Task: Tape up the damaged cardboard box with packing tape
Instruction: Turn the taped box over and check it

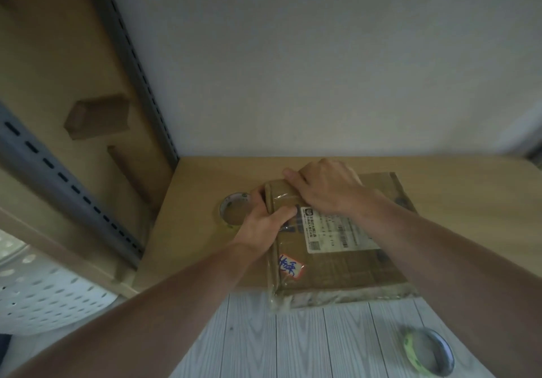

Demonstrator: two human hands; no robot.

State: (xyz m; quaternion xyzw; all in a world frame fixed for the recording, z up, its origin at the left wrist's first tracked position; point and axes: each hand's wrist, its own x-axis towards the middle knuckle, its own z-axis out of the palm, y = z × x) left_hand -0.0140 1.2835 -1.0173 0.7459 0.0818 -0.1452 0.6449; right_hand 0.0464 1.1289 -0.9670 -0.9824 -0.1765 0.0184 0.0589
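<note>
Cardboard first: the flat brown cardboard box (pixel 337 269) lies on the pale wooden tabletop (pixel 457 216), and its near end hangs over the tabletop's near edge. Its left edge runs near to far, with a glossy strip of tape along it.

Both hands are at the box's far left corner. My left hand (pixel 261 225) grips that edge from the left side, thumb on top and fingers wrapped underneath. My right hand (pixel 325 190) lies palm-down on the top face just beyond it, fingers spread and pressing. I see nothing held in it.

The relation that matters is the roll. The round roll of brownish packing tape (pixel 231 199) lies flat on the tabletop just left of the box, right behind the left hand's knuckles. I judge that the left hand is much nearer, so the left should fetch it while the right pins the box.
</note>
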